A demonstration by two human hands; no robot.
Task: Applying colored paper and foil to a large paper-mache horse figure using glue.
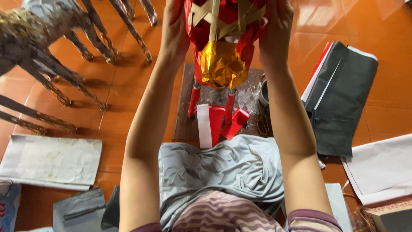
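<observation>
While both hands, left hand (pixel 174 30) and right hand (pixel 277 30), clasp the red paper figure (pixel 223 43) (gold foil beneath), press evenly so its bamboo frame (pixel 213 17) isn't crushed.

Red paper-covered frame figure (pixel 223 38) (gold foil end), upright, raised

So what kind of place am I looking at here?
Probably a home craft workshop, with work done on the floor: orange floor tiles, paper sheets spread around, foil-wrapped frame figures standing by, and both hands holding a red paper figure.
</observation>
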